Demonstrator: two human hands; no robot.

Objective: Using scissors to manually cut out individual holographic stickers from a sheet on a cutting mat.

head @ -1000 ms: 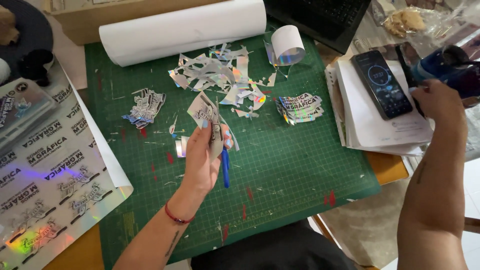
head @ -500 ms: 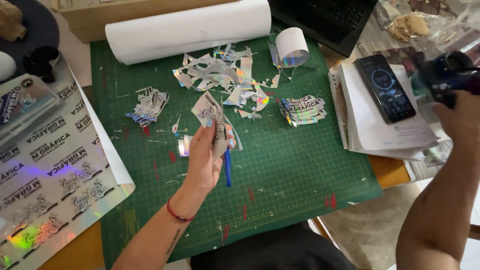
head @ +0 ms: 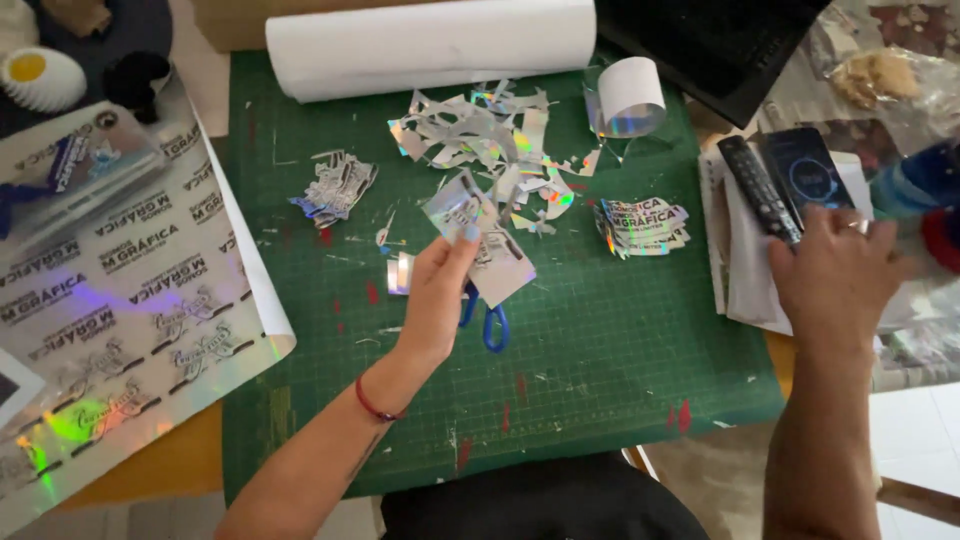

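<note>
Sticker [head: 470,225] pinched in left hand [head: 435,295] over scissors [head: 490,322]; right hand [head: 835,275], earlier raised, now lowered at three o'clock, grip unclear.

L hand [head: 437,300] raised mid-mat, fingers pinched shut (red band on wrist). R hand [head: 835,280] lies palm-down, fingers spread, at the mat's right edge.

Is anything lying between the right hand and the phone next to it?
Nothing visible does. The right hand rests on the white papers, its fingertips right at the near end of the phone and the remote beside it.
</note>
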